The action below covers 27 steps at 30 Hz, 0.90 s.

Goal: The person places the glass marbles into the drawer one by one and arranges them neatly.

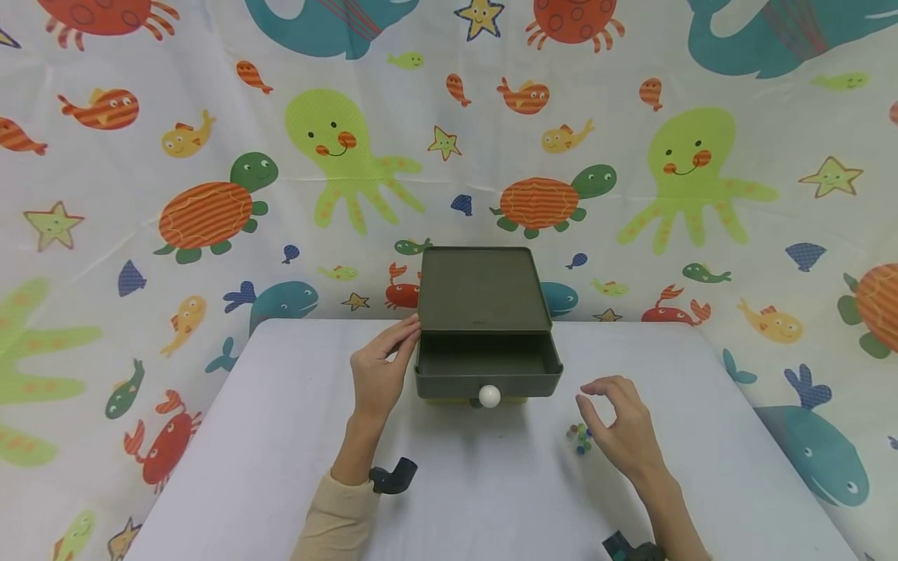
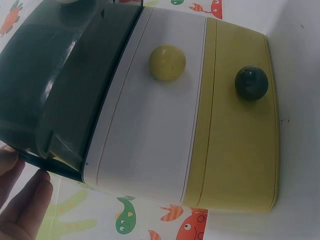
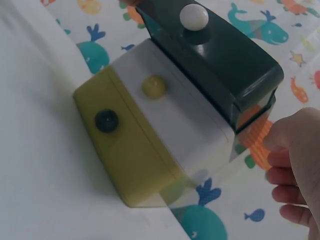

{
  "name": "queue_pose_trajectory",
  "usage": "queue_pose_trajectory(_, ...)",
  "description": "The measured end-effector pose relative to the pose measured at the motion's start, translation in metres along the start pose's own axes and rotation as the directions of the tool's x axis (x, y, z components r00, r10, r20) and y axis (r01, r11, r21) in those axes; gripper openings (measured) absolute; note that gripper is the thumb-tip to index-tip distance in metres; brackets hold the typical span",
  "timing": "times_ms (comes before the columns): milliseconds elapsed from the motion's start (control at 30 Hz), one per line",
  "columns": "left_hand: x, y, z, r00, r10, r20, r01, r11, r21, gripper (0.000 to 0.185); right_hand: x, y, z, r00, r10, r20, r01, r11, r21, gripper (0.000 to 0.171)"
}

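A small chest of drawers (image 1: 484,288) with a dark green top stands at the middle of the white table. Its green top drawer (image 1: 449,386), with a white knob (image 1: 489,396), is pulled out, and its visible inside is bare. My left hand (image 1: 382,370) touches the chest's left side near the top with its fingertips. To the right of the drawer hovers my right hand (image 1: 624,425), thumb and fingers curved with a gap between them and nothing held. Beneath it, a cluster of small coloured glassy pieces (image 1: 584,448) lies on the table.
Below the green drawer are a white drawer (image 2: 150,115) with a yellow knob (image 2: 167,62) and a yellow drawer (image 2: 235,150) with a dark knob (image 2: 251,83), both closed. A sea-animal cloth (image 1: 449,179) hangs behind the white table (image 1: 281,436).
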State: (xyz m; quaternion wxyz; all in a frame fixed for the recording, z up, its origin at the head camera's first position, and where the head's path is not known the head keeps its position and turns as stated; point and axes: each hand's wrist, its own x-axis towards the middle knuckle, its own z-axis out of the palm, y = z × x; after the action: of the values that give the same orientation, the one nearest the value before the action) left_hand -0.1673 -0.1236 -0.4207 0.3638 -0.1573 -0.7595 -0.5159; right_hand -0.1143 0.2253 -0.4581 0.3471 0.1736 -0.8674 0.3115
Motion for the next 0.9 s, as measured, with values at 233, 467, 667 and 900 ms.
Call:
queue_pose_trajectory(233,-0.001,0.001,0.000,1.000,0.001,-0.006,-0.001,1.000,0.001,0.020,-0.004,0.004,0.000,0.999,0.032,0.018,-0.032,0.999,-0.013,0.021)
queue_pose_trajectory(467,-0.001,0.001,0.000,1.000,-0.002,-0.005,0.002,1.000,0.007,0.020,-0.008,0.010,0.002,0.998,0.052,0.029,-0.051,0.999,-0.018,0.021)
queue_pose_trajectory(667,0.000,0.000,0.001,1.000,0.005,-0.008,-0.005,1.000,0.006,0.021,-0.011,0.016,0.003,0.997,0.064,0.039,-0.063,0.998,-0.029,0.021)
queue_pose_trajectory(900,0.000,-0.001,0.001,1.000,0.029,-0.007,-0.029,0.999,0.017,0.020,-0.016,0.024,0.007,0.996,0.070,0.058,-0.067,0.997,-0.049,0.021)
